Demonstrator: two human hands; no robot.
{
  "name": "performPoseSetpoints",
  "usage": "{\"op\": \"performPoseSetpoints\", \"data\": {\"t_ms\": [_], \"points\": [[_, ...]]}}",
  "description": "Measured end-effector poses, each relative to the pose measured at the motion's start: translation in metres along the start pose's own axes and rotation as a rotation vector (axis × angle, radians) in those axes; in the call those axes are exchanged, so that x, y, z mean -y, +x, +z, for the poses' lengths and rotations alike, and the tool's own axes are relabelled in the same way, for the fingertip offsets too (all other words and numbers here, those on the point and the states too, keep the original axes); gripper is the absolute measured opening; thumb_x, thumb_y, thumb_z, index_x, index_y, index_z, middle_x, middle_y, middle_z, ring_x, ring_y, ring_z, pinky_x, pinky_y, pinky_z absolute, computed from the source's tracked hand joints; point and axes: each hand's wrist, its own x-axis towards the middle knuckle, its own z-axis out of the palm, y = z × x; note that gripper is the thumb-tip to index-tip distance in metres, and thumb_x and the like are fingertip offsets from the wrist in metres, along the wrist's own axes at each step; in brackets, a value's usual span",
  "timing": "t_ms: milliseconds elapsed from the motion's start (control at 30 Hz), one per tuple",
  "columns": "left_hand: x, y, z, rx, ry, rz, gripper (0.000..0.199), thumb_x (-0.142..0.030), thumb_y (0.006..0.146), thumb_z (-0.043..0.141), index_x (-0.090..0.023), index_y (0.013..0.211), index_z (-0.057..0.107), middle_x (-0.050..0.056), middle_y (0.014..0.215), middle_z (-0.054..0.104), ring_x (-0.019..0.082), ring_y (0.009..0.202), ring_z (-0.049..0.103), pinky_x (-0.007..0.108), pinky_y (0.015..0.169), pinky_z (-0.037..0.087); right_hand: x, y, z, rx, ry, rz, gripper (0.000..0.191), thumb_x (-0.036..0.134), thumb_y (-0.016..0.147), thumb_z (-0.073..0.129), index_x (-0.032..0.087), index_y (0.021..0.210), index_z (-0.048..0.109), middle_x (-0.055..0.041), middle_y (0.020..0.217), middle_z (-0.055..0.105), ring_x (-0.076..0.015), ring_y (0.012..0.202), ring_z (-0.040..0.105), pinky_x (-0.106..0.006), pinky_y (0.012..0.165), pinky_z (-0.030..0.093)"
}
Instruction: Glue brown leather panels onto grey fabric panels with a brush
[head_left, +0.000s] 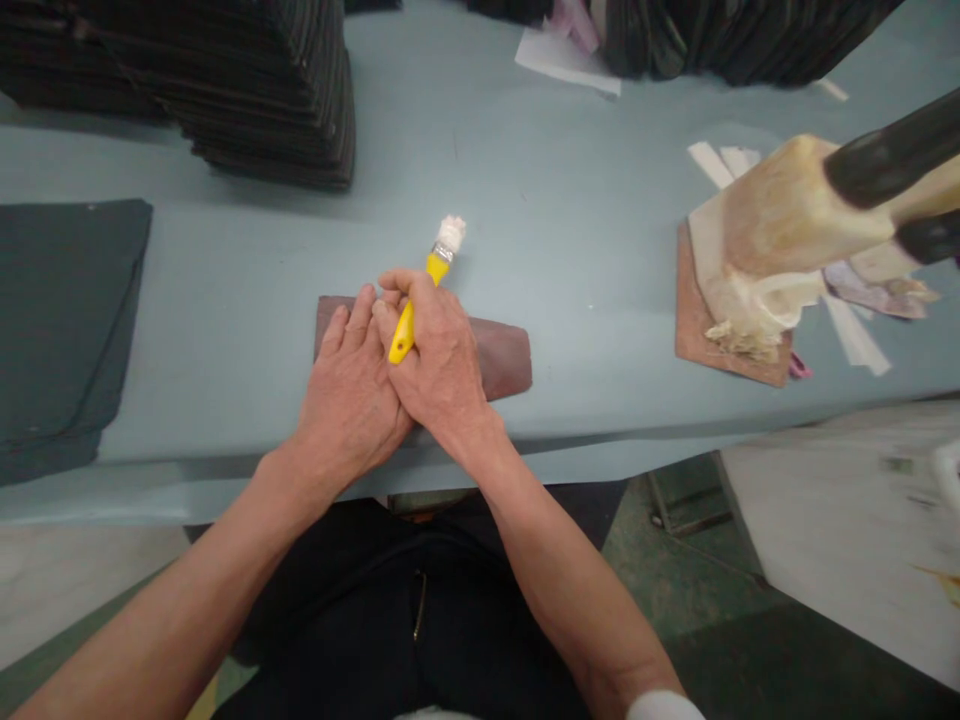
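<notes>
My right hand (450,365) is closed round the yellow handle of a paintbrush (437,268). Its white-coated bristles point up and away from me. Beneath both hands a flat, dark brown leather-like piece (506,355) lies on the table, its tapered end showing on the right. My left hand (352,395) rests flat on the left part of this piece, fingers stretched out. The two hands touch side by side and hide the middle of the piece.
Tall stacks of dark sheets (277,90) stand at the back left, and flat dark pieces (67,320) lie at the left. A glue-stained container (787,210) sits on a brown board (690,310) at the right, among paper strips (855,335). The table's front edge runs close to me.
</notes>
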Motion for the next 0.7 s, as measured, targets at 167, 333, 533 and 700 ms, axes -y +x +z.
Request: {"op": "performPoseSetpoints", "data": {"t_ms": [167, 333, 533, 700], "points": [[-0.001, 0.001, -0.001, -0.019, -0.007, -0.009, 0.067, -0.036, 0.108, 0.033, -0.012, 0.171, 0.03, 0.021, 0.178, 0.037, 0.042, 0.169, 0.025, 0.062, 0.137, 0.023, -0.004, 0.0, -0.001, 0.038, -0.002, -0.014, 0.019, 0.034, 0.113, 0.051, 0.023, 0.127, 0.057, -0.0076, 0.122, 0.073, -0.0264, 0.113, 0.066, -0.043, 0.103, 0.054], [-0.002, 0.003, 0.0, 0.013, 0.042, -0.027, 0.069, -0.038, 0.109, 0.034, -0.008, 0.171, 0.031, 0.022, 0.178, 0.035, 0.044, 0.169, 0.024, 0.063, 0.136, 0.023, -0.014, -0.002, -0.01, 0.074, 0.002, -0.022, 0.021, 0.037, 0.114, 0.05, 0.022, 0.126, 0.059, -0.0083, 0.118, 0.072, -0.0263, 0.113, 0.066, -0.045, 0.105, 0.054], [-0.004, 0.005, -0.002, 0.014, 0.035, -0.041, 0.073, -0.049, 0.111, 0.031, -0.008, 0.171, 0.031, 0.023, 0.18, 0.03, 0.042, 0.17, 0.022, 0.063, 0.137, 0.019, -0.026, 0.001, -0.032, 0.074, 0.186, 0.021, 0.028, 0.046, 0.112, 0.052, 0.024, 0.128, 0.059, -0.0078, 0.123, 0.071, -0.0238, 0.115, 0.069, -0.045, 0.108, 0.057], [-0.009, 0.007, -0.005, 0.052, 0.058, -0.07, 0.074, -0.049, 0.112, 0.032, -0.003, 0.171, 0.031, 0.024, 0.181, 0.028, 0.041, 0.171, 0.02, 0.061, 0.138, 0.017, -0.041, 0.013, -0.07, -0.056, 0.381, 0.034, 0.039, 0.061, 0.112, 0.047, 0.027, 0.129, 0.058, -0.0042, 0.126, 0.071, -0.0227, 0.131, 0.068, -0.052, 0.119, 0.055]]}}
